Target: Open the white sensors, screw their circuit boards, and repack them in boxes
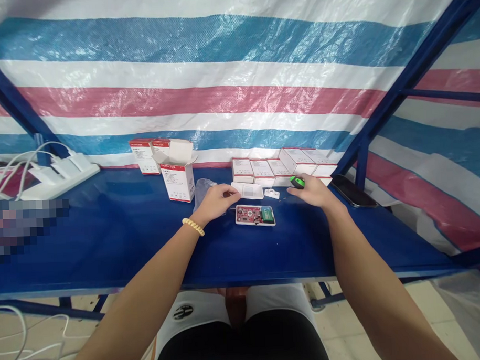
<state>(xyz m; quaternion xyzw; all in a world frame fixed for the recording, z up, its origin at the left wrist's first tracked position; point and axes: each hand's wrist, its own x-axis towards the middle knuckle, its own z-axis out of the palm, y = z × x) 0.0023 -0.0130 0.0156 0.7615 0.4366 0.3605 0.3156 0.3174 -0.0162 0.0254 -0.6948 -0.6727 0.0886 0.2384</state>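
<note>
An opened detector (pixel 255 215) lies on the blue table, its red circuit board and green battery facing up in a white shell. My left hand (pixel 217 201) is at its left end, thumb and fingertips pinched together; what they hold, if anything, is too small to name. My right hand (pixel 313 190) grips a screwdriver (pixel 297 182) by its green and black handle, right of the detector; its shaft is hidden. Behind the board lie the white back cover (pixel 248 190) and a small white part (pixel 272 193). Tiny dark bits, perhaps screws (pixel 281 199), are beside them.
An open white-and-red box (pixel 177 179) stands left, with closed boxes (pixel 143 156) behind. Several more boxes (pixel 263 171) line the back. A clear plastic bag (pixel 203 189) is by my left hand, a black phone (pixel 354 190) at right, a power strip (pixel 62 181) far left.
</note>
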